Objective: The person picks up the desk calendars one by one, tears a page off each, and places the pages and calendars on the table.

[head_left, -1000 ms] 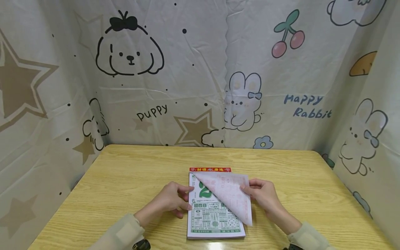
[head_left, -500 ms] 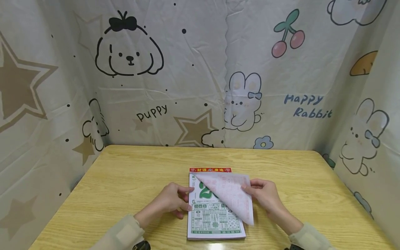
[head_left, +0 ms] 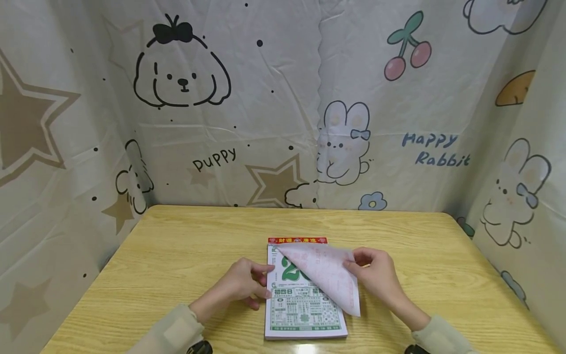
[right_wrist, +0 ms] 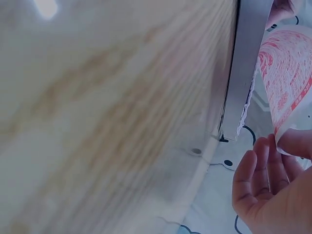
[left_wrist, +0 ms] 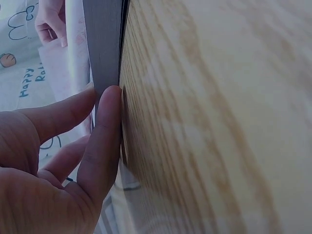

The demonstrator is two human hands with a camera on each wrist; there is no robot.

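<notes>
A thick tear-off calendar (head_left: pixel 305 314) with green print lies on the wooden table, a red strip with gold characters along its top. Its top page (head_left: pixel 329 275) is folded diagonally up from the left, its pinkish back showing in the head view. My right hand (head_left: pixel 376 270) pinches that page by its right edge between thumb and fingers; in the right wrist view the page's red-printed face (right_wrist: pixel 287 73) curves up from the hand. At the pad's left side, my left hand (head_left: pixel 243 280) holds the edge, its fingertips against the grey-looking side of the stack (left_wrist: pixel 105 44) in the left wrist view.
The light wood table (head_left: pixel 190 236) extends around the calendar on both sides. Behind and beside it hangs a pale curtain (head_left: pixel 274 113) printed with a puppy, rabbits, stars and cherries. Dark wrist bands (head_left: pixel 200 347) show at the sleeves.
My right hand has shifted slightly right and up, drawing the page a little farther off the pad and bowing it. The left hand stays at the calendar's left edge.
</notes>
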